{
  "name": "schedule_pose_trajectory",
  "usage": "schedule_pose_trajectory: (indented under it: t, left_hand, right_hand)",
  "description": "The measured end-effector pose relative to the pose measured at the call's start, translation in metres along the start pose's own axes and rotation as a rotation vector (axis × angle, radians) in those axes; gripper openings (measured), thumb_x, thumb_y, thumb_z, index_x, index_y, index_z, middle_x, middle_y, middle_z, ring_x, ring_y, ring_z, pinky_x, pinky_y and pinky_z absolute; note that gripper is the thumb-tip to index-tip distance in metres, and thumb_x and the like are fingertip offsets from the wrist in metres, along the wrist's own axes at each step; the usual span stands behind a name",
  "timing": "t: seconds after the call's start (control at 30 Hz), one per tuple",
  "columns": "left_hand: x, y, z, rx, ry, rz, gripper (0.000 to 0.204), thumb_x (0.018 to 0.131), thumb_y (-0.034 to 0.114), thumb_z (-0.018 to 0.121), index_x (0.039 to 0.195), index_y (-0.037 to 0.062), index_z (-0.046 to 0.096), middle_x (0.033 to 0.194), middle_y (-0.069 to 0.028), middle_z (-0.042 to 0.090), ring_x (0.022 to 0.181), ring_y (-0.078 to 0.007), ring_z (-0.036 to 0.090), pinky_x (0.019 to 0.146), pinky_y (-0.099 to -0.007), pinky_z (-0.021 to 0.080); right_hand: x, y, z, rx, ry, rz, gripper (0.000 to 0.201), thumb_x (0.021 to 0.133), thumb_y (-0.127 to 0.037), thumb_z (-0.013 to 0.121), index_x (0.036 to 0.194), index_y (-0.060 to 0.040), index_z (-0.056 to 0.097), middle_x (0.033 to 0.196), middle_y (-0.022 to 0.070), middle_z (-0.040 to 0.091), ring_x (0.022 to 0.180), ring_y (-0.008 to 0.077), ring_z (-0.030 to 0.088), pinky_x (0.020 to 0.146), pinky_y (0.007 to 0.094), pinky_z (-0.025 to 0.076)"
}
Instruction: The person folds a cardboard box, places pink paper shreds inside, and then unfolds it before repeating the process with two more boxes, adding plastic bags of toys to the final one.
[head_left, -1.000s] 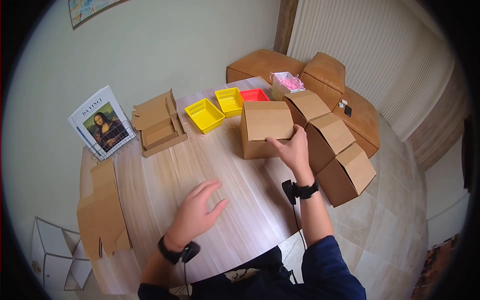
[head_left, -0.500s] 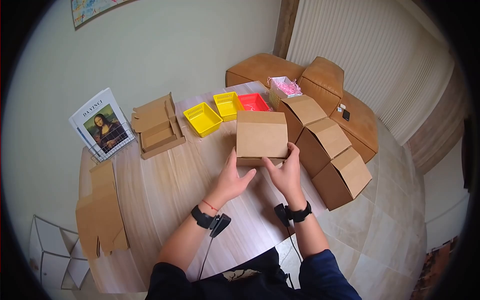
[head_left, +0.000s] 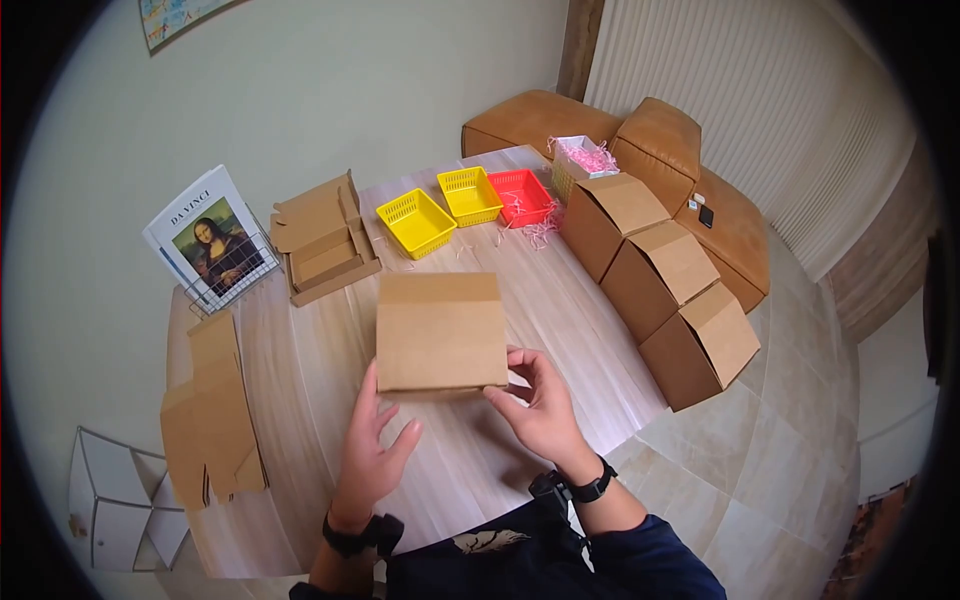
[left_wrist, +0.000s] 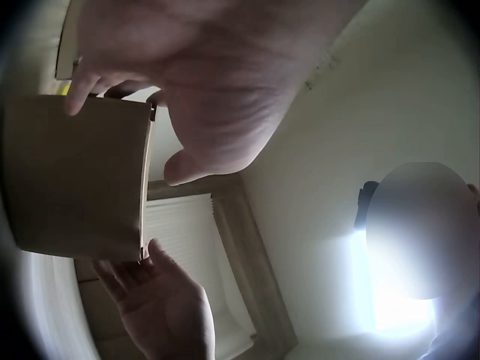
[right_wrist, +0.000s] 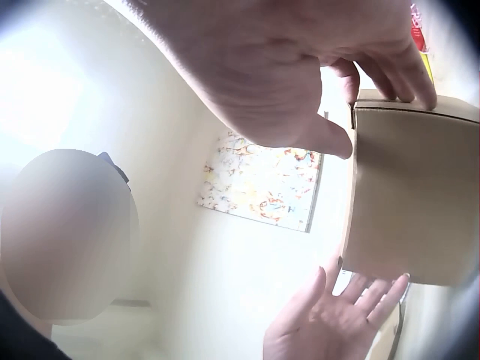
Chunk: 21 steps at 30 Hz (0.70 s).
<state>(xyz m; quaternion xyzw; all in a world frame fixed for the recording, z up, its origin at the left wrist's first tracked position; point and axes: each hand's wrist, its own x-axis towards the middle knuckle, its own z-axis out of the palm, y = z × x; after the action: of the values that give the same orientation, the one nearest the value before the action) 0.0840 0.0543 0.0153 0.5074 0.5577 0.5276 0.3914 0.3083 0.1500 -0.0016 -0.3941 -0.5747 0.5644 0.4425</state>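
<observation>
A closed cardboard box (head_left: 440,335) is between both hands at the middle of the wooden table (head_left: 330,400); whether it touches the tabletop I cannot tell. My left hand (head_left: 370,460) lies along its left side, fingers fairly straight and thumb apart from the box. My right hand (head_left: 545,410) grips the near right corner, thumb at the near edge and fingers on the right side. In the right wrist view the right hand (right_wrist: 277,67) is above the left hand (right_wrist: 326,322), with the box (right_wrist: 416,187) between their fingertips.
Three closed boxes (head_left: 665,260) line the right edge. Behind are yellow baskets (head_left: 415,225), a red basket (head_left: 522,198) and a white container (head_left: 580,160) of pink shreds. On the left are an open box (head_left: 325,250), flat cardboard (head_left: 215,420) and a book (head_left: 215,240) in a wire rack.
The box has moved left and nearer to me from beside the row of boxes. The left hand came to its left side; the right hand stayed on it.
</observation>
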Motion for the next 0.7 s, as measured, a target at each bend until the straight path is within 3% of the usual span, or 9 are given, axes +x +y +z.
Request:
schedule_pose_trajectory:
  t: [0.13, 0.17, 0.27, 0.37, 0.47, 0.7]
  left_hand:
    - [-0.033, -0.001, -0.016, -0.205, -0.015, -0.043, 0.085, 0.095, -0.009, 0.058, 0.168, 0.0012, 0.016, 0.171, -0.0158, 0.029, 0.155, -0.0271, 0.035, 0.121, -0.0445, 0.037]
    - [-0.037, 0.002, -0.017, -0.272, 0.022, -0.068, 0.074, 0.093, -0.012, 0.055, 0.161, 0.0007, 0.028, 0.169, -0.0154, 0.032, 0.154, -0.0262, 0.036, 0.12, -0.0428, 0.037]
    - [-0.047, -0.018, -0.032, -0.345, 0.007, -0.07, 0.054, 0.091, -0.019, 0.049, 0.141, -0.0002, 0.042, 0.158, -0.0152, 0.042, 0.147, -0.0246, 0.044, 0.117, -0.0404, 0.041]
    - [-0.052, -0.022, -0.031, -0.268, 0.071, -0.05, 0.043, 0.092, -0.02, 0.05, 0.127, 0.0031, 0.045, 0.15, -0.0139, 0.048, 0.142, -0.0228, 0.049, 0.114, -0.0392, 0.045]
    - [-0.054, -0.027, -0.035, -0.241, 0.069, -0.041, 0.043, 0.092, -0.018, 0.056, 0.127, 0.0036, 0.046, 0.16, -0.0165, 0.041, 0.142, -0.0222, 0.049, 0.108, -0.0357, 0.049]
    - [-0.053, -0.033, -0.034, -0.188, 0.113, -0.004, 0.033, 0.089, -0.016, 0.068, 0.113, 0.001, 0.054, 0.158, -0.02, 0.045, 0.131, -0.0231, 0.06, 0.099, -0.0351, 0.058]
  right_hand:
    - [-0.01, -0.014, 0.004, 0.032, -0.111, 0.049, 0.039, 0.094, -0.002, 0.076, 0.122, -0.0061, 0.05, 0.152, 0.0128, 0.051, 0.139, 0.0249, 0.052, 0.112, 0.044, 0.05]
    - [-0.015, -0.018, 0.005, 0.025, -0.135, 0.042, 0.039, 0.093, -0.002, 0.077, 0.122, -0.0063, 0.05, 0.152, 0.0129, 0.05, 0.139, 0.025, 0.052, 0.112, 0.0445, 0.05]
    - [-0.024, -0.013, 0.009, 0.005, -0.198, 0.029, 0.038, 0.092, 0.0, 0.078, 0.117, -0.0074, 0.05, 0.155, 0.0139, 0.047, 0.142, 0.0261, 0.05, 0.117, 0.0459, 0.048]
    - [-0.03, -0.012, 0.017, 0.016, -0.243, 0.05, 0.036, 0.091, 0.003, 0.077, 0.112, -0.0077, 0.05, 0.159, 0.0158, 0.044, 0.148, 0.0288, 0.045, 0.12, 0.0467, 0.046]
    - [-0.032, -0.015, 0.021, 0.004, -0.221, 0.06, 0.037, 0.09, 0.005, 0.078, 0.117, -0.0079, 0.055, 0.163, 0.0159, 0.041, 0.152, 0.0278, 0.042, 0.121, 0.0474, 0.044]
    - [-0.034, -0.025, 0.018, -0.065, -0.21, 0.026, 0.036, 0.095, 0.002, 0.073, 0.127, -0.0044, 0.058, 0.161, 0.0151, 0.044, 0.147, 0.0284, 0.047, 0.119, 0.0457, 0.047]
